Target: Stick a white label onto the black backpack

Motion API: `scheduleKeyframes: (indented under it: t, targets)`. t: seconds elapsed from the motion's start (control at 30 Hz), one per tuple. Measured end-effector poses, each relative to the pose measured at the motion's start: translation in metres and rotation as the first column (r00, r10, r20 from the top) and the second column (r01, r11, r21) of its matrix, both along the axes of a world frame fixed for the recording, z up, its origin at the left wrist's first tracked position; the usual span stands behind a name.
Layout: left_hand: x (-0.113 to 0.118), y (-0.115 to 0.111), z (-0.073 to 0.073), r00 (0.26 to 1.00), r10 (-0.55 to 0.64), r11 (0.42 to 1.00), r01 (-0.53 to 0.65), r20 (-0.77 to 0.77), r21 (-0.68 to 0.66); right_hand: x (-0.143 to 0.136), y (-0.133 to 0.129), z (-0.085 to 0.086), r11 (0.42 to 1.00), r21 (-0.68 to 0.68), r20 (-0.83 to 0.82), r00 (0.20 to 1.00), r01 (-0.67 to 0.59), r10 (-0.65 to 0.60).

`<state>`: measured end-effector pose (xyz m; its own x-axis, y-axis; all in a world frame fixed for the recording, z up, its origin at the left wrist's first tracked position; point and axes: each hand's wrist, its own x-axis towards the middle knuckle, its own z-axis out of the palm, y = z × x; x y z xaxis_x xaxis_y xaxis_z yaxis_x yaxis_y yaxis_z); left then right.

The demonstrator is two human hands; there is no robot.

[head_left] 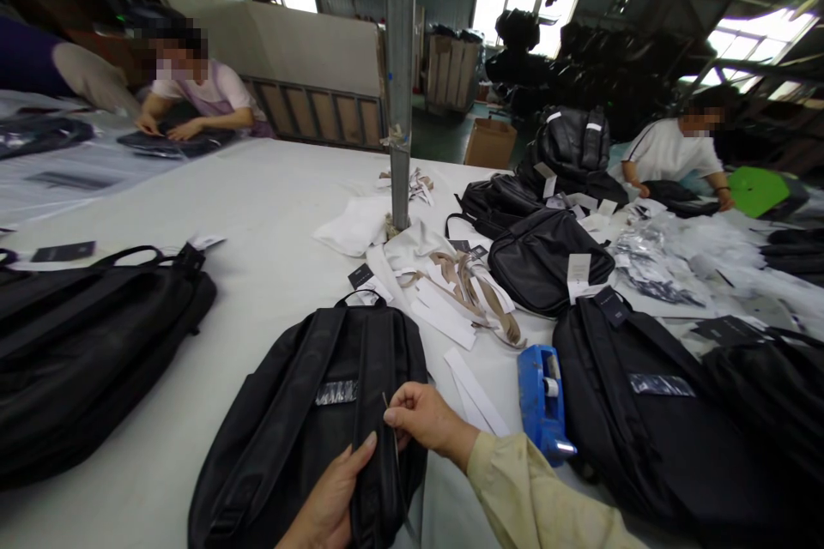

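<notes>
A black backpack [293, 412] lies on the white table in front of me, its shoulder straps facing up. Over its middle is a small clear plastic-wrapped patch [336, 393]. My left hand [335, 493] grips the right shoulder strap [377, 360] low down, its thumb on top and the other fingers hidden beneath. Higher on the same strap, my right hand [418, 419] pinches a thin, dark strip at the strap's right edge. A black tag and a white tag [370, 283] lie by the top handle.
Another black backpack [83, 343] lies at left, more [644, 420] at right. A blue tape dispenser [541, 403] stands right of my hands. Paper strips [444, 313] and a metal post [399, 103] are ahead. Two people [206, 94] [675, 146] handle black bags across the table.
</notes>
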<state>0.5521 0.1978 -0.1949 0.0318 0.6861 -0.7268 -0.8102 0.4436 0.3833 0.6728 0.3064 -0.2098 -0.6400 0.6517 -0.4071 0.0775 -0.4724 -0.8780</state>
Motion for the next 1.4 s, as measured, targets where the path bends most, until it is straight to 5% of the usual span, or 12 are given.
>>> scheduleKeyframes:
  t: [0.33,0.43,0.57,0.7,0.77,0.83,0.9,1.03,1.2,1.4]
  targets:
    - [-0.001,-0.001,-0.003,0.999,-0.009,1.000,0.008,-0.038,-0.023,0.000,-0.001,-0.003,0.986,-0.166,-0.081,0.996,0.024,-0.038]
    - [0.002,0.000,-0.005,0.999,-0.010,0.999,0.008,-0.042,-0.053,-0.004,-0.006,0.001,0.993,0.094,0.149,0.985,0.072,-0.085]
    - [0.006,0.003,-0.006,0.996,-0.020,0.995,0.011,-0.092,-0.102,-0.004,-0.012,0.001,0.823,0.569,0.375,0.889,0.002,-0.262]
    - [0.003,0.006,-0.001,0.995,-0.048,0.994,0.039,-0.086,-0.101,0.014,0.005,0.010,0.738,0.672,0.390,0.875,-0.057,-0.286]
    - [-0.003,0.004,0.002,0.995,-0.076,0.992,0.068,-0.066,-0.104,0.028,0.022,0.017,0.638,0.761,0.406,0.853,-0.118,-0.327]
    - [-0.010,0.002,0.005,0.993,-0.095,0.989,0.087,-0.063,-0.121,0.044,0.039,0.021,0.532,0.802,0.512,0.770,-0.270,-0.382]
    - [-0.016,-0.001,0.007,0.992,-0.101,0.985,0.089,-0.077,-0.145,0.058,0.052,0.018,0.487,0.753,0.649,0.626,-0.444,-0.433]
    - [-0.025,-0.002,0.014,0.989,-0.122,0.981,0.106,-0.087,-0.164,0.078,0.054,0.000,0.554,0.648,0.761,0.448,-0.522,-0.468]
    - [-0.028,-0.002,0.020,0.988,-0.129,0.980,0.114,-0.082,-0.165,0.084,0.005,-0.035,0.788,0.417,0.898,0.342,-0.453,-0.278]
    - [-0.028,-0.002,0.016,0.988,-0.137,0.982,0.125,-0.074,-0.145,0.069,-0.046,-0.080,0.799,0.463,0.867,0.384,-0.384,-0.318]
